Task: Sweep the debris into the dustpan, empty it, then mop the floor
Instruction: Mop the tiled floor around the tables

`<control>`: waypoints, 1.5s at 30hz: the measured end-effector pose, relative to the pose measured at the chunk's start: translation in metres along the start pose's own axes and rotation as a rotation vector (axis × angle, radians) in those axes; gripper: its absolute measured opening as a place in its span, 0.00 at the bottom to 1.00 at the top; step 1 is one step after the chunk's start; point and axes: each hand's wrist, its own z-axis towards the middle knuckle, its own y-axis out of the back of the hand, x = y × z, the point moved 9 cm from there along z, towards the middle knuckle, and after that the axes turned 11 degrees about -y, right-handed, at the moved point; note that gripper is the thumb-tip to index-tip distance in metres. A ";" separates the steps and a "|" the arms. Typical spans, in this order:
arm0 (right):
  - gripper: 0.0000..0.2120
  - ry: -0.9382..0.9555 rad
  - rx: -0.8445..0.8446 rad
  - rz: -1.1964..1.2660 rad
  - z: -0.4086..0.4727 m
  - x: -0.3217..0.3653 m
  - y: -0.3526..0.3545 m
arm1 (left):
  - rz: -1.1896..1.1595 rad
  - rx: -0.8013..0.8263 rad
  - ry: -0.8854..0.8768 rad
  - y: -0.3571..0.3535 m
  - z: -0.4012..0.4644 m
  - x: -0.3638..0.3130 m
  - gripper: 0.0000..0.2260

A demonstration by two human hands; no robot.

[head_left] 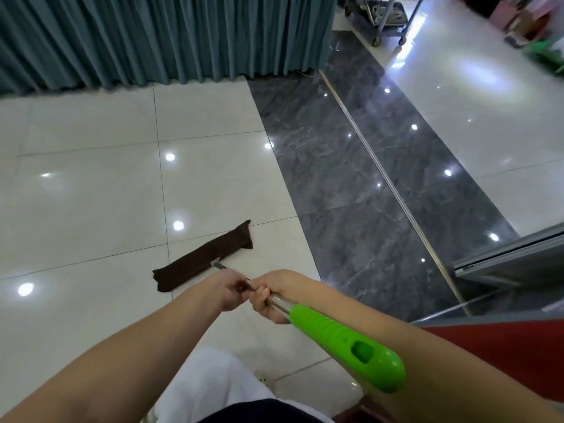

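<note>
A flat mop lies on the pale tiled floor [91, 193], its dark brown cloth head [204, 256] angled from lower left to upper right. Its steel pole runs back toward me and ends in a bright green handle [345, 346]. My right hand [271, 296] is closed around the steel pole just ahead of the green grip. My left hand [232, 288] is closed on the pole right in front of the right hand, the two nearly touching. The pole between my hands and the mop head is mostly hidden.
A teal curtain [158, 38] hangs along the far edge. A dark marble strip [351, 166] with a metal door track runs diagonally on the right. A glass door frame [512, 257] stands at the right. A wheeled cart [387, 16] sits far back.
</note>
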 end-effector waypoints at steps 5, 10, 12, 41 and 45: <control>0.13 0.001 -0.043 -0.018 -0.004 0.003 0.002 | -0.051 -0.031 -0.056 -0.002 -0.002 -0.004 0.17; 0.12 0.017 -0.024 -0.030 0.001 0.014 -0.009 | -0.064 -0.045 -0.080 0.006 0.003 -0.014 0.15; 0.11 0.019 -0.018 -0.027 0.007 0.017 -0.013 | -0.070 -0.037 -0.060 0.009 0.007 -0.014 0.14; 0.14 -0.111 0.023 -0.240 0.065 0.247 -0.142 | -0.463 -0.223 -0.178 0.077 0.131 -0.225 0.14; 0.11 -0.124 0.180 -0.106 0.070 0.254 -0.164 | -0.343 -0.219 -0.211 0.083 0.134 -0.245 0.13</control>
